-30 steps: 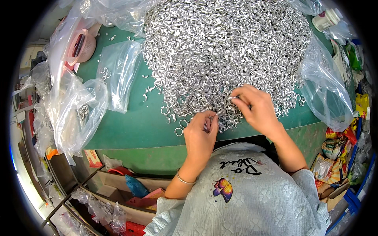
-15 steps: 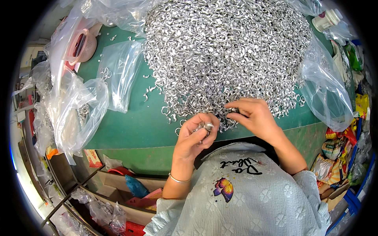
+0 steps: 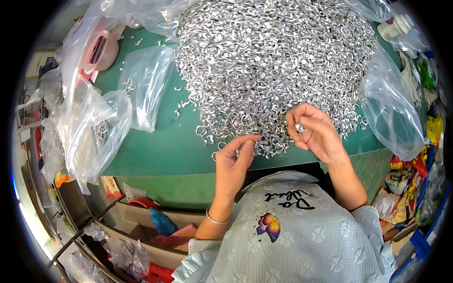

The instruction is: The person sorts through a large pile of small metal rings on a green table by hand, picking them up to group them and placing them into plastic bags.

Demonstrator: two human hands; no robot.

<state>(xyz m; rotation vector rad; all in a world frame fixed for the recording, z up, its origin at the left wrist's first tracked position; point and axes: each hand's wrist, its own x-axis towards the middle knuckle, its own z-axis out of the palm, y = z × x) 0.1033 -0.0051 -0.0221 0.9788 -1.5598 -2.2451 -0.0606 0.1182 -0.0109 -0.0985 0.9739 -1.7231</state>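
A broad heap of small silver metal rings and curved pieces [image 3: 273,61] covers the middle of the green tabletop [image 3: 155,155]. At the heap's near edge, my left hand [image 3: 231,165] is closed, its index finger stretched toward the pieces. A bit of silver shows between its thumb and curled fingers; how many pieces are in there is hidden. To the right, my right hand [image 3: 321,134] is raised over the heap's near right part. Its thumb and fingers pinch a shiny silver ring [image 3: 300,127].
A clear plastic bag [image 3: 146,85] lies flat left of the heap, beside a crumpled one [image 3: 96,137]. Another clear bag [image 3: 394,113] hangs over the right edge. A pink basket [image 3: 106,52] and a white bottle [image 3: 395,27] stand at the far corners. Drawers [image 3: 155,221] sit below left.
My right hand has lifted from the heap's edge, turned and closed on a silver ring. My left hand has rolled over, so the silver piece it showed is now mostly hidden.
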